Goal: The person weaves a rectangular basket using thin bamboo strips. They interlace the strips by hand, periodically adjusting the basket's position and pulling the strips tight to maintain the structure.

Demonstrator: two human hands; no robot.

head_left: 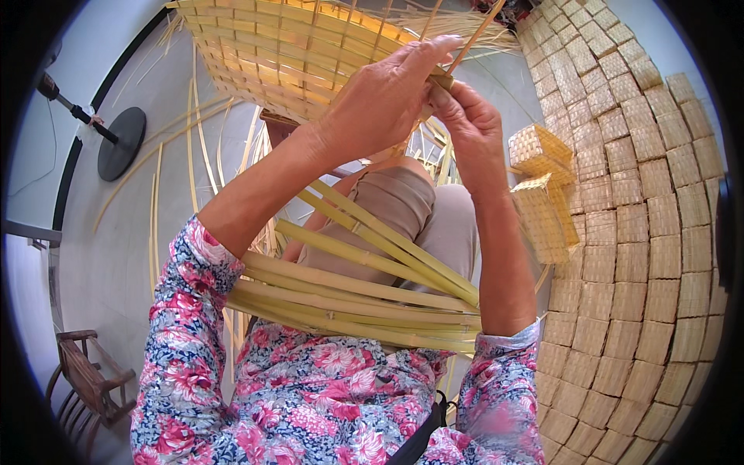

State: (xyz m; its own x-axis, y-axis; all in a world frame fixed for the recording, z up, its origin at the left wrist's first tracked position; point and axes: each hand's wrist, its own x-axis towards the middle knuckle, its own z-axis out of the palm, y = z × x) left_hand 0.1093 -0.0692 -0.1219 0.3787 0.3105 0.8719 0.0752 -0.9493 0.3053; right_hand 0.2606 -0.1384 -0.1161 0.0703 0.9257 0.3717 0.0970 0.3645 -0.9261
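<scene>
A large, loosely woven bamboo basket (267, 46) fills the top of the view, tilted, with upright stakes sticking out past its edge. My left hand (376, 101) is closed on the basket's near right edge, its fingers reaching over the top and its thumb out of sight. Right beside it, my right hand (474, 124) pinches a short, folded-looking bamboo strip (442, 79) between thumb and fingers, against that edge. Both hands almost touch at the strip. Across my lap lies a bundle of long, split bamboo strips (349, 287), below my forearms.
Rows of small woven boxes (620, 225) cover the right side. Two yellower woven boxes (541, 213) stand near my right forearm. Loose strips (194, 139) lie on the grey floor at left, near a round black stand base (122, 143). A wooden chair (89, 376) is at lower left.
</scene>
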